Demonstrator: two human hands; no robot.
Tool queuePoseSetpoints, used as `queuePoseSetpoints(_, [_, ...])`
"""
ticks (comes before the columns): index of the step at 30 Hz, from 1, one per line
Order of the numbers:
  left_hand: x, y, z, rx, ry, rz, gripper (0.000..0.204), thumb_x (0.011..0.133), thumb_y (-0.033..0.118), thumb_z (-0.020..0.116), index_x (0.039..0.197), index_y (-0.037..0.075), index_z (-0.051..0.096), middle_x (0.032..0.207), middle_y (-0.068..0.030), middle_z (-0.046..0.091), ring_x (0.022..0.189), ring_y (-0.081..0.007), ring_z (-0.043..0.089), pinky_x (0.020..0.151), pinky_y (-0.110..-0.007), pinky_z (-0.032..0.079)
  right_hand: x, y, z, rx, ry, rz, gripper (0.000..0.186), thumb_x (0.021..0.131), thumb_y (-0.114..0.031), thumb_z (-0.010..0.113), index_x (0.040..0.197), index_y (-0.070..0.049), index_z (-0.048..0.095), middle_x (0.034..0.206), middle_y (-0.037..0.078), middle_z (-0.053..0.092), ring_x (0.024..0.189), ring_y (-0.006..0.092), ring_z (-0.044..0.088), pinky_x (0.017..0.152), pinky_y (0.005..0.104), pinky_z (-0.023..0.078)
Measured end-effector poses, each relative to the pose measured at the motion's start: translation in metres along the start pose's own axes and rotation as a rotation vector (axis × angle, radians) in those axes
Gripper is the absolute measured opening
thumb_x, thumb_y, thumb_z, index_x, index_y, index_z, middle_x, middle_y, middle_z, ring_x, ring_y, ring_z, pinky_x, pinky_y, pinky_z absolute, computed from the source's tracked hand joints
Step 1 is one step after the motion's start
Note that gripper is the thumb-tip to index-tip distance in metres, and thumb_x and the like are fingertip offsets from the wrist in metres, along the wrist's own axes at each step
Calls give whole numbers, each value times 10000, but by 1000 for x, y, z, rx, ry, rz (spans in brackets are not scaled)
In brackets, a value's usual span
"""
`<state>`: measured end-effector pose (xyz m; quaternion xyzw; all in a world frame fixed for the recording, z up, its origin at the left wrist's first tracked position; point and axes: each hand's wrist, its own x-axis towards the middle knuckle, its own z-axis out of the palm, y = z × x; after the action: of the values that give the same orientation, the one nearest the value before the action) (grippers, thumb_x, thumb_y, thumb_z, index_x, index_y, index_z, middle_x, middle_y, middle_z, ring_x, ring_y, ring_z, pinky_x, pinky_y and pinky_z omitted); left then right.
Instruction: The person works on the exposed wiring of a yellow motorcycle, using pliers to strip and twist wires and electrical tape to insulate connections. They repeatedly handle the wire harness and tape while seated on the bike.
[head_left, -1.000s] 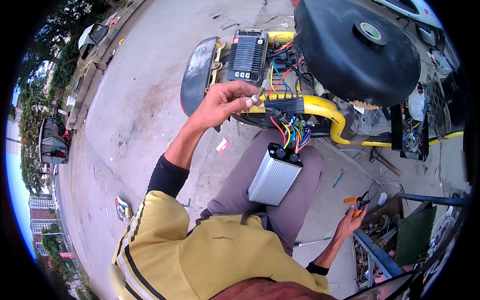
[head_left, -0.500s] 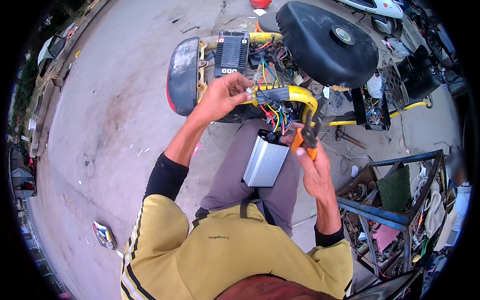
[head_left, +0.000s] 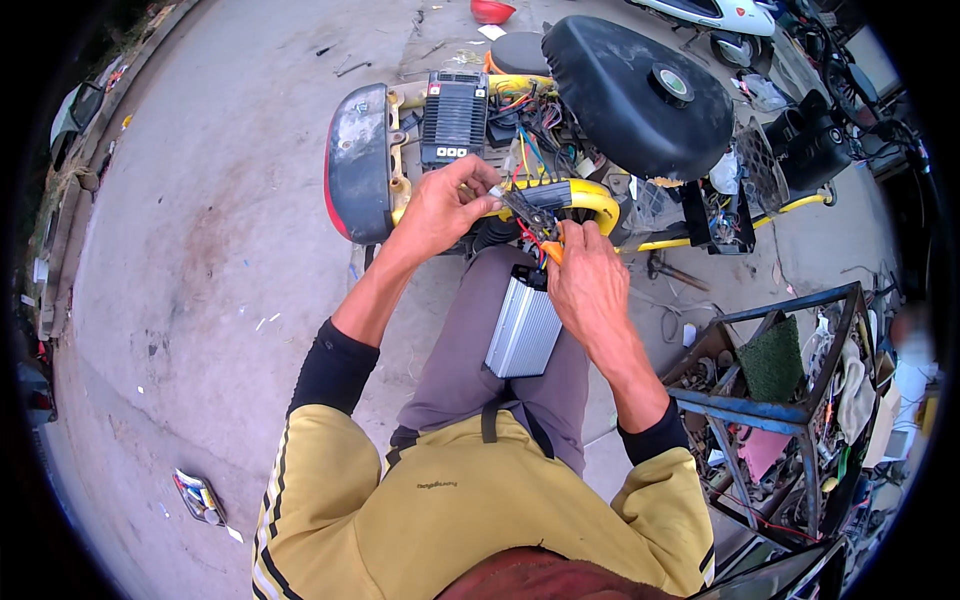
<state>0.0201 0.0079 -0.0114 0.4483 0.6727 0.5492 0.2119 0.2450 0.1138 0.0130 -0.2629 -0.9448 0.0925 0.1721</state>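
Pinching a small wire end between thumb and fingers, my left hand (head_left: 440, 205) holds it up against the yellow frame tube (head_left: 585, 195). My right hand (head_left: 590, 280), just beside it, is wrapped around orange-handled pliers (head_left: 530, 215), whose tips touch that wire. The silver ribbed controller box (head_left: 523, 328) rests on my thigh right below my right hand. A black seat (head_left: 635, 90) sits beyond both hands.
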Motion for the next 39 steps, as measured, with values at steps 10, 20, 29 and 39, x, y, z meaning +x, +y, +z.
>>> queuePoseSetpoints(10, [0,-6,4,3,21,41,226,927,-86,808,1108,18,721,913,0,687,774,-24,627,658,-226,542,1,-3,1,57,-28,27,344,951,-126,773,1235,38,667,1115,217,688,969,431,752,817,529,619])
queuePoseSetpoints(20, [-2,-12,10,42,89,161,232,896,-115,804,1076,7,724,1028,-10,678,821,-57,647,692,-233,558,5,-14,-15,-45,-82,23,239,1000,-173,741,1077,28,637,1055,227,702,891,450,767,760,529,628])
queuePoseSetpoints(29, [-3,-9,8,48,96,188,222,892,-76,816,1085,-7,730,990,-34,668,801,-96,646,702,-279,551,16,5,-12,-24,-160,6,222,1007,-145,696,1147,18,641,1093,280,744,919,494,754,810,572,603])
queuePoseSetpoints(39, [-5,4,4,191,81,246,262,964,39,772,1222,2,744,964,-132,684,857,-305,704,791,-415,569,22,4,-20,262,-260,105,257,1071,-176,640,1146,67,676,940,354,725,949,552,709,838,607,552])
